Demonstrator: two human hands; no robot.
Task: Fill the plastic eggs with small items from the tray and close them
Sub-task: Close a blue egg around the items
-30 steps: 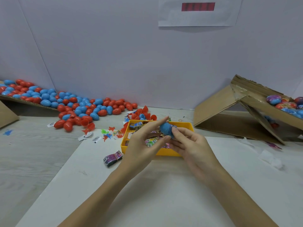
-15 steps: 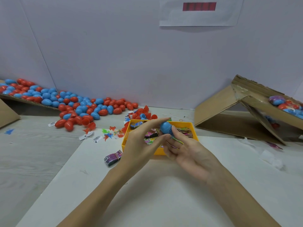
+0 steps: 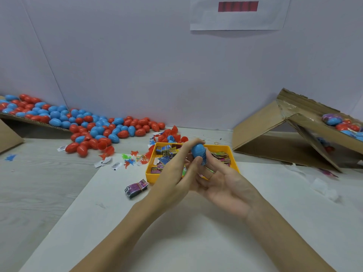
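This is looking like a makeshift hand-packing workstation. Plastic eggs [image 3: 94, 130] are spilling in bulk off a cardboard ramp [image 3: 11, 116], and plain white walls [image 3: 137, 65] are enclosing the table [image 3: 29, 183].

walls: plain pale lavender panels [image 3: 137, 55], corner seam far left of the hands | notice: white paper sheet [image 3: 238, 14] with red bar, above the hands | surface: pale wood-grain tabletop [image 3: 35, 193] left, white board [image 3: 176, 242] beneath the hands | light: even, soft shadows
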